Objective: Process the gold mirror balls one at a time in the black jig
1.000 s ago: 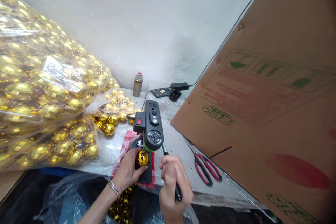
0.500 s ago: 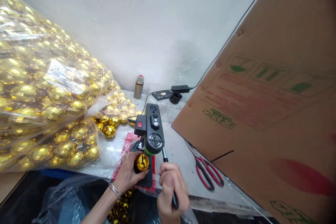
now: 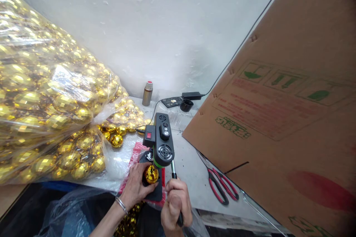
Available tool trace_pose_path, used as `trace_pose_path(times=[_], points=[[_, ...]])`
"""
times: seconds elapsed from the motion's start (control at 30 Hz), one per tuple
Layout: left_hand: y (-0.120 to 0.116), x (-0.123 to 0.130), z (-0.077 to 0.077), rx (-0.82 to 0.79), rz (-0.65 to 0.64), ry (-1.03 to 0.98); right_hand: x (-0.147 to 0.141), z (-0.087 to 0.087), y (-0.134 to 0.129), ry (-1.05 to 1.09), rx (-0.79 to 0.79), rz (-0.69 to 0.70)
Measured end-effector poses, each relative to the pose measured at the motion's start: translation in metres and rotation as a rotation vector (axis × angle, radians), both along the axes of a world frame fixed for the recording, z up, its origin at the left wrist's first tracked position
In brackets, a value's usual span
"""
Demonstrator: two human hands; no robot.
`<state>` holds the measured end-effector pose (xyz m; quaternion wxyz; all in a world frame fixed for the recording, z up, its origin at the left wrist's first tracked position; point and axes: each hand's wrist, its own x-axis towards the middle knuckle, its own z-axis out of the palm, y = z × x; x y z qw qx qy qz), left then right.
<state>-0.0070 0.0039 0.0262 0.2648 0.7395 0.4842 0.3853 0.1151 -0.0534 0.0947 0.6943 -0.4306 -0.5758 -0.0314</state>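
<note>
My left hand [image 3: 136, 184], with a silver bracelet at the wrist, has its thumb and fingers curled round a shiny gold mirror-faceted ball [image 3: 151, 174]. The ball sits on the black base of a small bench drill press [image 3: 164, 137], just under its green-ringed head. My right hand [image 3: 177, 204] is wrapped in a fist round the press's lever handle [image 3: 174, 170], whose dark grip end shows below the fingers. The drill bit's contact with the ball is too small to make out. A red plastic sheet [image 3: 133, 155] lies under the base.
A big clear bag of gold balls [image 3: 55, 92] fills the left side, with a few loose balls [image 3: 116, 140] beside it. To the right stand scissors [image 3: 222, 185] and a large cardboard box [image 3: 267, 103]. Behind are a flask [image 3: 147, 93], a black cup [image 3: 186, 105] and a power adapter [image 3: 191, 96].
My right hand has shifted a little to the left with the lever. My left hand keeps the ball under the press head. The whole view has moved slightly.
</note>
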Motion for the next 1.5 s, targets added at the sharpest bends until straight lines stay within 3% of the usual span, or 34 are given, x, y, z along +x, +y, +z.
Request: trace_pose_path(times=[0.97,1.3,1.5], points=[[0.001,0.003,-0.007,-0.014,0.013,-0.069,-0.004,0.003,0.007,-0.007,0.044,-0.040],[0.005,0.004,-0.010,-0.004,0.011,-0.061,-0.003,-0.009,0.008,0.043,0.036,-0.004],[0.005,0.006,-0.012,0.011,0.013,-0.069,0.003,-0.026,0.009,-0.177,0.034,-0.065]])
